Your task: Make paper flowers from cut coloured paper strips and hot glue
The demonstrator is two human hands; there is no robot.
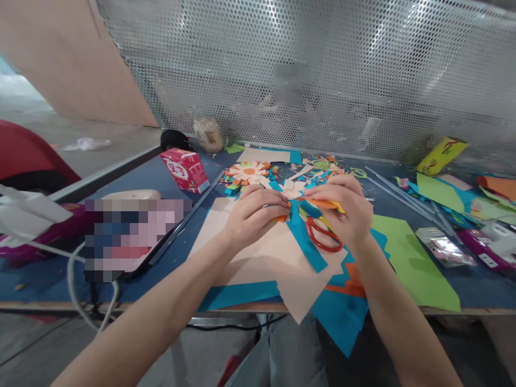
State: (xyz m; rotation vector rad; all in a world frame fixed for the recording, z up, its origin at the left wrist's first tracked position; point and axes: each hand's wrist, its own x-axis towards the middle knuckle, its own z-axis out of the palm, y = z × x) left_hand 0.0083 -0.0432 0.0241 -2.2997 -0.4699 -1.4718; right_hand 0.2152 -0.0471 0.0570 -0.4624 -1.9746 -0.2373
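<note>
Two bare forearms reach up from the bottom edge of the frame to the centre, where the left hand (253,215) and right hand (347,212) meet over a littered table (48,279). Both hands pinch a small piece of orange paper (322,204) between thumb and curled fingertips, the left at its lower end, the right at its upper end, holding it just above the sheets below. Red scissors (322,236) lie directly beneath the right hand on a blue strip (308,244); whether the hand touches them cannot be told. Under the strip spreads a peach sheet (250,252), overhanging the table's near edge along with blue sheets (338,317). A green sheet (411,263) lies to the right of centre. Just beyond the hands sits a paper flower (248,173) among coloured scraps. A red carton (185,169) stands left of the flower, and a yellow box (441,156) leans at upper right against the perforated metal wall (322,64) across the top of the frame.
</note>
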